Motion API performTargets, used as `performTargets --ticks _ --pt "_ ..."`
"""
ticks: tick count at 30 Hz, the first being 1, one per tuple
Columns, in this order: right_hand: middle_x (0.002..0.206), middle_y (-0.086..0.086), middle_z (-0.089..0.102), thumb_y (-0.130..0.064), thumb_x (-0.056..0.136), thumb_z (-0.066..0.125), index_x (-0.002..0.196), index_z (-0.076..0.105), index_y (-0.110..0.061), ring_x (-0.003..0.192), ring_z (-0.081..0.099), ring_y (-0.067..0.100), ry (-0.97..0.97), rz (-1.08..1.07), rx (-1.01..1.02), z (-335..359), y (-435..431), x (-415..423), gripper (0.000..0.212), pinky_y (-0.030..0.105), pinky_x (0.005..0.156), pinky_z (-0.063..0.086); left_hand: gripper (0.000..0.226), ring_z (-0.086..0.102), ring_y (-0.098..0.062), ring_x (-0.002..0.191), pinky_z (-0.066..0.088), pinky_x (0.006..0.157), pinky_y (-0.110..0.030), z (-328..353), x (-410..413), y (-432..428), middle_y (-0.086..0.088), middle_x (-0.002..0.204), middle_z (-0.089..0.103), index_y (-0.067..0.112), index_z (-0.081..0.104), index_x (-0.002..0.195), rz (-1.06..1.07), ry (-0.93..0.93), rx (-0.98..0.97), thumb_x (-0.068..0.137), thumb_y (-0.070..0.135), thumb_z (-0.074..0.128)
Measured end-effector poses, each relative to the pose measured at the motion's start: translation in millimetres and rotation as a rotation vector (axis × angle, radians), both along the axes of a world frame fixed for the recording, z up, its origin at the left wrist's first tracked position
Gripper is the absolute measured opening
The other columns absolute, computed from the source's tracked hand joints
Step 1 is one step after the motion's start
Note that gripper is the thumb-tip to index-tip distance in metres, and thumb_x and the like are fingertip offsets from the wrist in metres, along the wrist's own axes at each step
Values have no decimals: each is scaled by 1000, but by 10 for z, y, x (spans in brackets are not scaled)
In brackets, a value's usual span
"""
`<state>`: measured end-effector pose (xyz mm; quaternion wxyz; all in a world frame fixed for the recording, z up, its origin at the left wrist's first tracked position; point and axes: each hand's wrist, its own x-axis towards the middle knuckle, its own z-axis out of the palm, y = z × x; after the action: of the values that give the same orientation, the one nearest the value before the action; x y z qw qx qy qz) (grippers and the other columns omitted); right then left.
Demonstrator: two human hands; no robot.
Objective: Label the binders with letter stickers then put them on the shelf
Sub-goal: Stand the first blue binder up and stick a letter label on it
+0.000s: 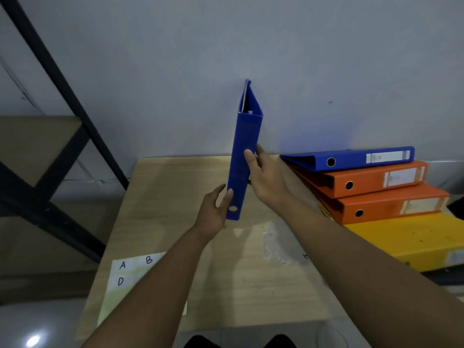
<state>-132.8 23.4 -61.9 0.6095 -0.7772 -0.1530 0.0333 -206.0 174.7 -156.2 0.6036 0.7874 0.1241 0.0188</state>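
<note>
Pale wood table [175, 197] against a grey wall [301, 59]. Blue binder [244, 156] upright above it: left hand [216, 212] grips its lower end, right hand [266, 177] clasps the spine higher up. Right of the right hand, stacked binders [371, 187]; below the left hand, sticker sheet [125, 275]; black shelf frame [50, 146] well left of it

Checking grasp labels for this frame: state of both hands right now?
Left hand: grips the upright blue binder near its lower end.
Right hand: grips the same binder around the middle of its spine.
</note>
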Motion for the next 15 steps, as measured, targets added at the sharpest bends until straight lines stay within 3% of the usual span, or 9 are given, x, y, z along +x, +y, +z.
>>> performTargets --ticks 2,7,8,12,15 --pt "118 -6 78 -69 103 51 155 50 -41 108 76 17 -30 -3 18 -145 23 -23 59 57 94 62 70 61 0 130 53 110 -36 71 22 -15 9 146 62 28 50 155 11 -109 -35 100 71 54" --pt "129 -9 76 -57 107 55 158 49 -36 117 73 7 -100 6 54 -506 19 -119 56 47 101 60 48 67 -5 125 53 98 -22 -99 78 -48 12 140 69 28 50 156 -43 -258 -61 110 43 52" --pt "130 -10 75 -59 107 54 158 48 -37 118 73 6 -116 0 63 -567 13 -124 56 45 102 60 46 67 -6 124 54 97 -23 -157 93 -63 11 138 70 27 51 156 -43 -275 -61 111 39 51" --pt "145 -17 66 -56 111 45 163 41 -38 128 65 -1 -117 97 60 -975 -33 -124 55 38 111 54 44 70 -14 122 57 104 -52 -402 104 -153 10 135 72 32 55 152 20 -322 -132 111 45 48" --pt "149 -14 63 -58 111 39 165 33 -45 133 63 5 -77 201 22 -1440 -53 -190 56 45 115 52 44 74 -12 114 59 101 -52 -483 65 -216 9 127 76 30 59 149 66 -342 -128 112 47 45"
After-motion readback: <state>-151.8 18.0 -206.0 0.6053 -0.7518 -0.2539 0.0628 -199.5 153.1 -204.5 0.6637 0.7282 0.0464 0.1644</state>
